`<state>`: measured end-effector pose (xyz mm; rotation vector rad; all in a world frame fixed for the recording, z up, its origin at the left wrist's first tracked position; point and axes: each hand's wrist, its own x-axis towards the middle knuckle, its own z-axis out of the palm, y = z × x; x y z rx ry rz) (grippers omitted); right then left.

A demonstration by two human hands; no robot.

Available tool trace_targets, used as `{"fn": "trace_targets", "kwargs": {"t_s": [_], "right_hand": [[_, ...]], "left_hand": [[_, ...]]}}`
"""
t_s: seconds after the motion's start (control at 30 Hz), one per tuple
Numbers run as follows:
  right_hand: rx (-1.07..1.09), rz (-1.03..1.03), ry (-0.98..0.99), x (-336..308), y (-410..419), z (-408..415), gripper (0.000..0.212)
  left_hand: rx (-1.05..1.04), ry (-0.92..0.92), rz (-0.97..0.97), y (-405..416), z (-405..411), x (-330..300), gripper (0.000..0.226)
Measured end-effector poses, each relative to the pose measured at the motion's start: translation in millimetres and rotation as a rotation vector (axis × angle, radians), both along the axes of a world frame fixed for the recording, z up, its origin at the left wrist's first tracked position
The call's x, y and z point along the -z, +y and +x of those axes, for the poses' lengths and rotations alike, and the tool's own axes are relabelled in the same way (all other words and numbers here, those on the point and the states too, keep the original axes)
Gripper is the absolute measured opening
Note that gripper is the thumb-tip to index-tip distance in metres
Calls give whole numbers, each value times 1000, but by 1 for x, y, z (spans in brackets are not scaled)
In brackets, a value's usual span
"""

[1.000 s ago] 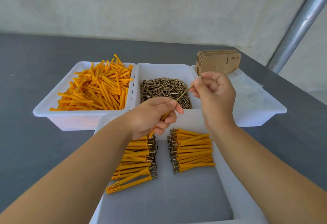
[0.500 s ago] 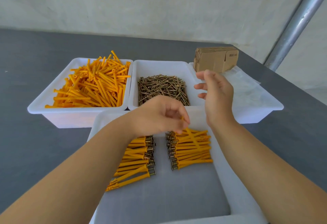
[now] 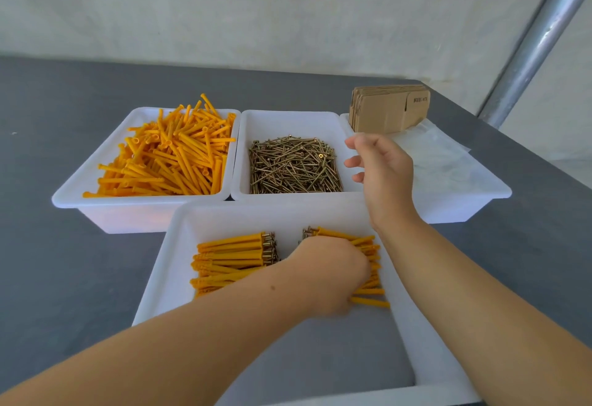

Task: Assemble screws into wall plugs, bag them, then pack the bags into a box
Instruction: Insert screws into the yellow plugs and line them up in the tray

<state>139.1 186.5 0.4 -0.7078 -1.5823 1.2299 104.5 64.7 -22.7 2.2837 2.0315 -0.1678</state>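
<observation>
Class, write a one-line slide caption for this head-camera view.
Left hand sets a finished plug on the right pile in the near tray; right hand hovers beside the screws.

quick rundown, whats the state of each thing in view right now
left hand: down on the right pile
right hand: open, empty, by the screws
plug bin: full
screw bin: part full
near tray: two piles of plugs with screws in
boxes: flat, stacked

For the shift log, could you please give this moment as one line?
phase: assembly | left hand: on right pile of assembled plugs, grip hidden | right hand: open, empty, beside screw bin | bagging: not started
</observation>
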Motion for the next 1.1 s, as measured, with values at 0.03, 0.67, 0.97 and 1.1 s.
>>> {"fn": "trace_targets", "kwargs": {"t_s": [0.03, 0.67, 0.97, 1.1], "right_hand": [[-2, 6, -10, 0, 0, 0, 19], [-37, 124, -246, 13, 8, -10, 16], [-459, 335, -1263, -21, 21, -52, 41], [-562, 438, -1649, -19, 27, -72, 49]], "left_hand": [[8, 11, -12, 1, 2, 1, 5], [-497, -327, 854, -11, -91, -35, 15], [-1261, -261, 187, -31, -171, -13, 34], [-1237, -244, 60, -26, -175, -12, 36]]}}
